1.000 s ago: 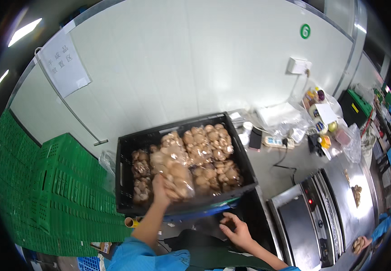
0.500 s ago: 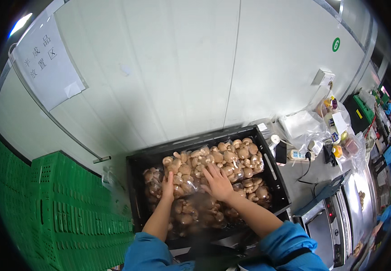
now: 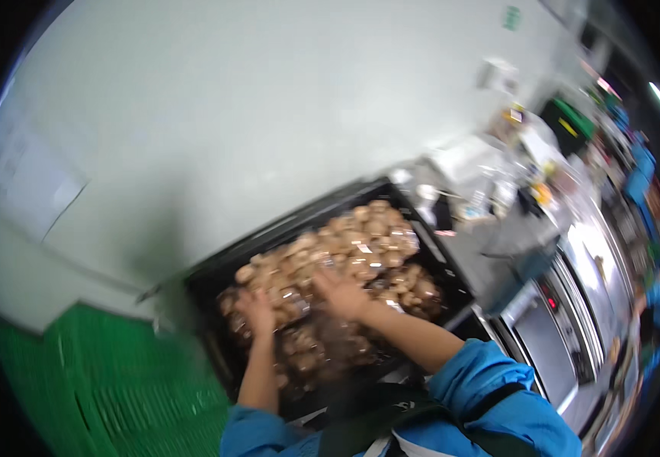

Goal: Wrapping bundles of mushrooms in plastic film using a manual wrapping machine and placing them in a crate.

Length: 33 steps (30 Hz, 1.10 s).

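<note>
From here I see the left hand (image 3: 257, 309) and right hand (image 3: 341, 294) spread on bagged mushrooms (image 3: 376, 228) — likely light, slick, easily bruised — I'd cup them underneath

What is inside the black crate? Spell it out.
The black crate holds clear mushroom bags. The left hand and right hand cover patches; whatever lies beneath the upper bags cannot be seen.

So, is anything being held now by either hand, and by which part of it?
It cannot be told: the left hand and right hand lie against bagged mushrooms, but blur hides any grip.
</note>
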{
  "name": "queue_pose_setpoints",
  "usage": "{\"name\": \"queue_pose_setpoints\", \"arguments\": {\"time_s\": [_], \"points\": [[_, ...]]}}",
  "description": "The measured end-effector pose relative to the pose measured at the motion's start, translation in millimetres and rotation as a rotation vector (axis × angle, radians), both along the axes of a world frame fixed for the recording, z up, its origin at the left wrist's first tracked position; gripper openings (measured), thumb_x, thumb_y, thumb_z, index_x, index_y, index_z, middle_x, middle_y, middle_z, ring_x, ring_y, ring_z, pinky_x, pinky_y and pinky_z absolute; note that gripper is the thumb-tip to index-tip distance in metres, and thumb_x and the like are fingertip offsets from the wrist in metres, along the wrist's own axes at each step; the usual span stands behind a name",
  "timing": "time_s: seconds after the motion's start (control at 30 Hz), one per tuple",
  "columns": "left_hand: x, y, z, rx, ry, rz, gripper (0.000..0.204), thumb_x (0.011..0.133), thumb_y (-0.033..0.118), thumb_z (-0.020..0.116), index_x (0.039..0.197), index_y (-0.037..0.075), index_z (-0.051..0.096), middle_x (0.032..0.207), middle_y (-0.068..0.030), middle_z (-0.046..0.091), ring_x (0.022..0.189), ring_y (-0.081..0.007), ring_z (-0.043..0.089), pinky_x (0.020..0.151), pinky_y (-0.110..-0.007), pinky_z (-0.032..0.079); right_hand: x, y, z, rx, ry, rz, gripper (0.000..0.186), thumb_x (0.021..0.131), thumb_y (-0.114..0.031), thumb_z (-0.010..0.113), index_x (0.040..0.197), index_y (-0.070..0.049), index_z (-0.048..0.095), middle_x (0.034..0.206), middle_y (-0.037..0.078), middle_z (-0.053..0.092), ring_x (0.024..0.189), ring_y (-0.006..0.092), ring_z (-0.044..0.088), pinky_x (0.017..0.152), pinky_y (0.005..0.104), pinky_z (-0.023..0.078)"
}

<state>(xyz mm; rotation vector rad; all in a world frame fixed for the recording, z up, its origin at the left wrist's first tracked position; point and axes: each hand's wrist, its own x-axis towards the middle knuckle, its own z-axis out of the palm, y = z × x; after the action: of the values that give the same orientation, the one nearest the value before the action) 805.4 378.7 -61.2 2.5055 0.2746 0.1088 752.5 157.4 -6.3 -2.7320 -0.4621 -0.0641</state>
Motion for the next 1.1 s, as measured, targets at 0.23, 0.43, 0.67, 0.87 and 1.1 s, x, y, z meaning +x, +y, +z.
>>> {"name": "queue_pose_setpoints", "arguments": {"time_s": [0.23, 0.43, 0.67, 0.87, 1.1], "points": [[-5.0, 9.0, 32.2, 0.257, -1.008, -0.318, 0.022, 0.083, 0.013, 0.058, 0.095, -0.005, 0.059, 0.105, -0.0197, 0.058, 0.092, -0.0334, 0.054, 0.081, -0.040, 0.043, -201.4, -77.1, 43.2, 0.666, 0.054, -0.153, 0.026, 0.087, -0.022, 0.052, 0.108, -0.009, 0.057, 0.090, 0.016, 0.063, 0.081, 0.0329, 0.061, 0.069, 0.0405, 0.049], [-125.7, -240.8, 108.7, -0.348, -0.584, -1.024, 0.016, 0.081, 0.014, 0.061, 0.086, 0.000, 0.065, 0.080, -0.0129, 0.064, 0.075, -0.0289, 0.060, 0.067, -0.038, 0.047, -402.8, -172.5, 67.2, 0.620, -0.345, -1.023, 0.022, 0.086, -0.014, 0.057, 0.105, -0.005, 0.059, 0.091, 0.012, 0.065, 0.081, 0.0234, 0.065, 0.072, 0.0309, 0.051], [-381.2, -481.0, 128.4, -0.426, -0.284, -2.279, 0.014, 0.076, 0.013, 0.062, 0.088, 0.008, 0.064, 0.085, -0.0084, 0.065, 0.080, -0.0268, 0.061, 0.071, -0.037, 0.047, -598.7, -308.8, 48.4, 1.062, -1.152, -1.499, 0.021, 0.088, -0.007, 0.054, 0.108, 0.000, 0.056, 0.091, 0.007, 0.063, 0.081, 0.0106, 0.059, 0.073, 0.0236, 0.048], [-543.0, -583.9, 86.1, -0.344, -0.051, -2.431, 0.014, 0.079, 0.017, 0.061, 0.090, 0.011, 0.065, 0.083, -0.0065, 0.064, 0.078, -0.0239, 0.060, 0.067, -0.034, 0.044, -769.7, -475.4, 30.0, 0.764, -0.975, -1.883, 0.034, 0.084, -0.023, 0.061, 0.111, -0.005, 0.056, 0.102, 0.009, 0.061, 0.087, 0.0154, 0.058, 0.071, 0.0280, 0.047], [-581.0, -611.6, 81.2, -0.450, -0.199, -2.287, 0.010, 0.076, 0.011, 0.064, 0.083, 0.005, 0.066, 0.070, -0.0080, 0.063, 0.063, -0.0227, 0.059, 0.058, -0.034, 0.044, -868.1, -721.0, 12.7, 0.106, -0.672, -1.947, 0.048, 0.080, -0.038, 0.060, 0.118, -0.008, 0.052, 0.126, 0.014, 0.048, 0.109, 0.0301, 0.051, 0.088, 0.0388, 0.043]]}}
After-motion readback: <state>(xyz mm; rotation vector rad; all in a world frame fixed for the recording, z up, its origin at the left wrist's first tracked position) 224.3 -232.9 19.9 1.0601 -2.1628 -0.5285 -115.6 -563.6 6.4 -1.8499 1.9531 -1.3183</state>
